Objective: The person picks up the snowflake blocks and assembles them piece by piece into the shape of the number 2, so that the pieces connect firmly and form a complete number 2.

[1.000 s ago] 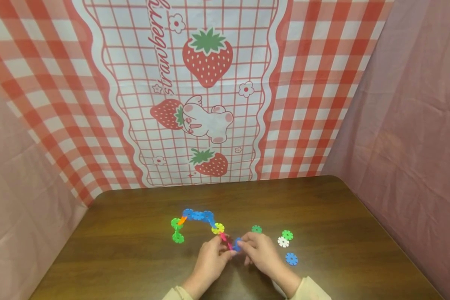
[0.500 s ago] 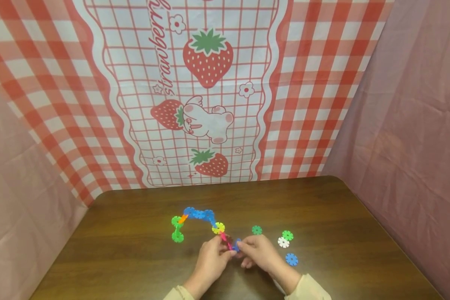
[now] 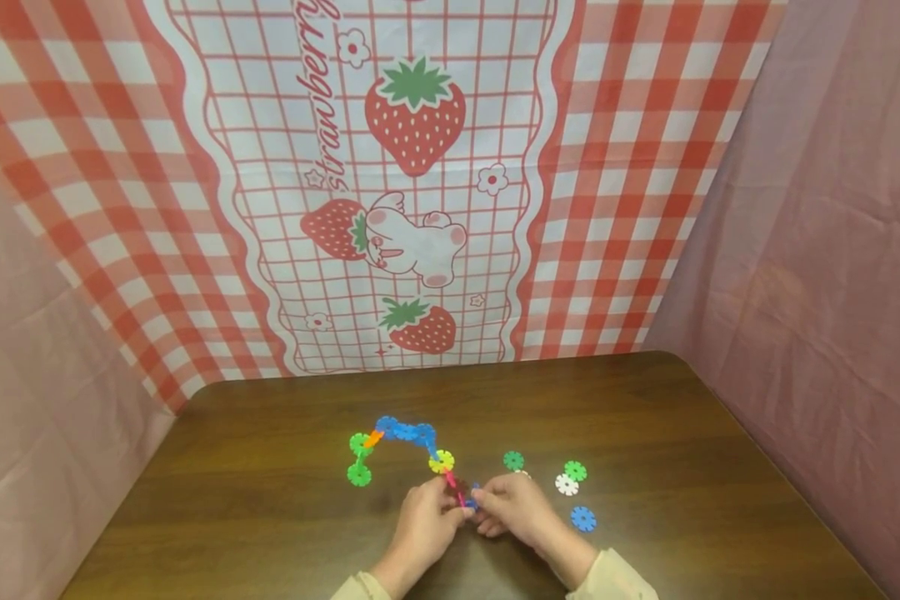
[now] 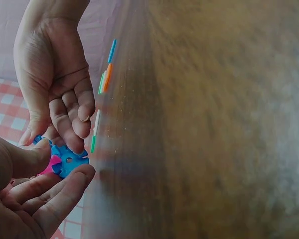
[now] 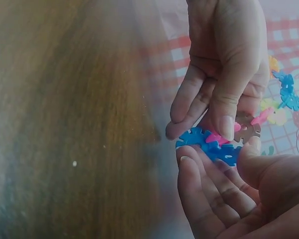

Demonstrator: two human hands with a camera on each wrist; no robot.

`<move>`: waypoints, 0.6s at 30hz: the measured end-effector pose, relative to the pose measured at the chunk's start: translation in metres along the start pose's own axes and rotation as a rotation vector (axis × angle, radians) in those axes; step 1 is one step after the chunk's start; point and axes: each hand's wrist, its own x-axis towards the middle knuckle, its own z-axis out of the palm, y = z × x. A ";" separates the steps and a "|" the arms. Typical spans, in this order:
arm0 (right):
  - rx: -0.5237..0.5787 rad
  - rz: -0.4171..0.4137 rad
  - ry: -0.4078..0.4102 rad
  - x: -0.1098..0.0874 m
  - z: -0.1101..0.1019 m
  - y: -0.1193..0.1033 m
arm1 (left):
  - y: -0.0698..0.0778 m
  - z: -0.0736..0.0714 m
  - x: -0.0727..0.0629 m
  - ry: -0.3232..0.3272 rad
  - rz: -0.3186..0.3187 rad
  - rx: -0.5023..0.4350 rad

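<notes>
A curved chain of interlocked notched plastic discs hangs from the hands in the head view, with green discs (image 3: pixel 359 475), an orange one (image 3: pixel 373 438), several blue ones (image 3: pixel 405 432), a yellow disc (image 3: pixel 442 461) and pink ones. My left hand (image 3: pixel 423 521) grips the chain's near end, where a pink disc (image 5: pixel 217 138), a brown disc (image 5: pixel 249 130) and a blue disc (image 5: pixel 193 136) meet. Another blue disc (image 5: pixel 224 153), touching that end, is pinched by my right hand (image 3: pixel 521 508) between thumb and fingers. Fingers partly cover the joint, so how deep the slots sit is hidden.
Loose discs lie on the brown table (image 3: pixel 270 517) to the right: a dark green one (image 3: pixel 513 460), a light green one (image 3: pixel 575 471), a white one (image 3: pixel 567 484) and a blue one (image 3: pixel 583 518). A strawberry-print cloth (image 3: pixel 412 208) hangs behind the table.
The chain and my left hand have shifted slightly right. The blue disc in my right hand has turned from face-on to nearly edge-on, and the right fingers have come closer to the left hand.
</notes>
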 end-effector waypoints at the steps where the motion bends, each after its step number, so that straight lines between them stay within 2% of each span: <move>1: 0.002 -0.002 -0.001 0.000 0.000 0.001 | 0.000 0.000 0.000 -0.001 -0.004 0.007; 6: 0.012 -0.015 0.005 0.002 0.002 0.001 | 0.001 -0.001 0.000 0.012 -0.008 0.032; 14: -0.031 -0.046 0.033 0.004 -0.001 -0.003 | 0.007 -0.002 -0.002 0.044 -0.011 0.061; 18: -0.033 0.006 -0.009 0.002 -0.006 -0.006 | 0.012 -0.002 0.000 0.058 -0.017 0.082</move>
